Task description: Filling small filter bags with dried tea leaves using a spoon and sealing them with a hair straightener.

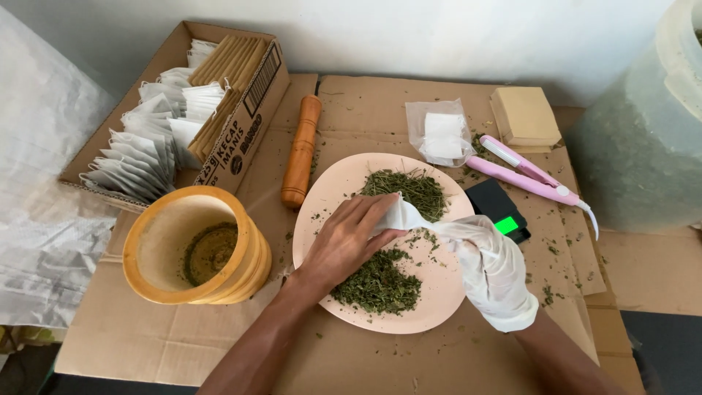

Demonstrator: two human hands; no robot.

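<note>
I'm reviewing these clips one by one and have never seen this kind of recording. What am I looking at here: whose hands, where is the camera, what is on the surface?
There is no machine: a person wears a camera on the head, so the one picture looks down at their own two hands. The bare left hand and the gloved right hand together hold a small white bag over a pink plate of dried green leaves. All rests on flattened cardboard. Around the plate lie a wooden mortar, a wooden pestle, a box of white sachets, a pink handheld sealer, and a small black scale.
</note>
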